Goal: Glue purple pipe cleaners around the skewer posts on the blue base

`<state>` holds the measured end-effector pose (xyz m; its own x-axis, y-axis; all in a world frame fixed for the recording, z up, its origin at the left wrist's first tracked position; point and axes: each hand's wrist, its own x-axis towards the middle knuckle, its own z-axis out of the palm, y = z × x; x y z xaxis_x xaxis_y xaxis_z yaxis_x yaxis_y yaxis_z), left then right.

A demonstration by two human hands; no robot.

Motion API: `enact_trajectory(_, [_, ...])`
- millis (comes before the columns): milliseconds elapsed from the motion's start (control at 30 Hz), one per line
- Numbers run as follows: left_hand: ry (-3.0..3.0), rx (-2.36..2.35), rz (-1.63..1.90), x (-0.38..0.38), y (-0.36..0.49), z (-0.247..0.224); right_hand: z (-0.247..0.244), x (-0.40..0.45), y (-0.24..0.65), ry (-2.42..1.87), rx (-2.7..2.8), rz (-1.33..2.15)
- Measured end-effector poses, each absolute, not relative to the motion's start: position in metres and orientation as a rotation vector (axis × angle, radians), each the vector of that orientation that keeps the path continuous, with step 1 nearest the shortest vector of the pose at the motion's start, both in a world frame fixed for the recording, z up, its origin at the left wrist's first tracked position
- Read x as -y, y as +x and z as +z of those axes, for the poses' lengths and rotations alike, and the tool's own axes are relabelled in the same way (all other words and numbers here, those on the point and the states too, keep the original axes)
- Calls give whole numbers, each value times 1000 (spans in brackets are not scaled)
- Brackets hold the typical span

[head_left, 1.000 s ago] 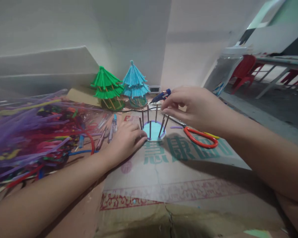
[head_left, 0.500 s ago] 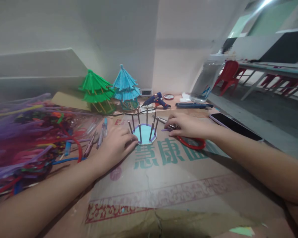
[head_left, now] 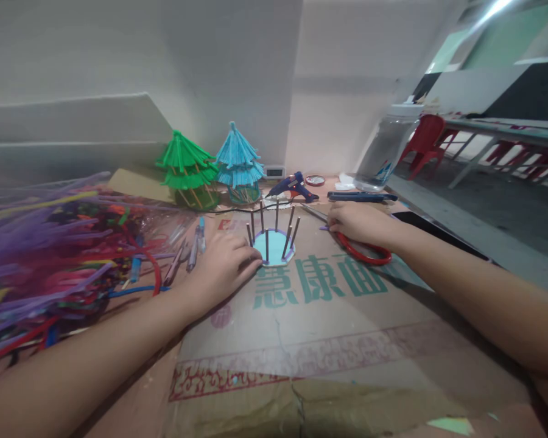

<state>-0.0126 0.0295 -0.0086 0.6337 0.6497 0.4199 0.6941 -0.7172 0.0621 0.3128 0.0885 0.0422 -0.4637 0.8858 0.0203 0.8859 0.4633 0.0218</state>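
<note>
A flat light-blue base (head_left: 273, 248) with a purple rim lies on the cardboard (head_left: 319, 340), with several dark sticks standing upright around it. My left hand (head_left: 231, 261) is at the base's left edge, thumb and forefinger closed against the rim; the exact contact is partly hidden. To the right, my right hand (head_left: 354, 222) has its fingers curled over the middle of red-handled scissors (head_left: 374, 258), whose blades point away to the left. A small purple piece (head_left: 324, 228) shows by the right fingertips.
Colourful pipe cleaners (head_left: 50, 255) and pens (head_left: 194, 246) lie at left. Behind stand green (head_left: 187, 164) and blue (head_left: 238, 158) roofed models, a glue gun (head_left: 296, 187) and a clear jar (head_left: 386, 149). A dark cutter (head_left: 360, 196) and phone (head_left: 438, 234) are at right.
The view has shifted slightly. My right hand and the scissors have moved a little away and to the right. My left hand stays beside the base.
</note>
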Motion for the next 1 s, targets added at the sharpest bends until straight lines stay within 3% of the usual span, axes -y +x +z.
enact_trajectory(233, [-2769,1137,-645,-29,-13,-8,43,-74,296,-1366,2520,58])
enact_trajectory(367, [-2750,1170,-659,-28,-14,-7,42,-47,273,-952,2113,-197])
enact_trajectory(467, [-2769,1174,-640,-27,-14,-7,41,-30,261,-695,2167,-327])
enact_trajectory(1000, [-2769,1183,-610,-26,-12,-5,27,-28,249,-646,2301,-258])
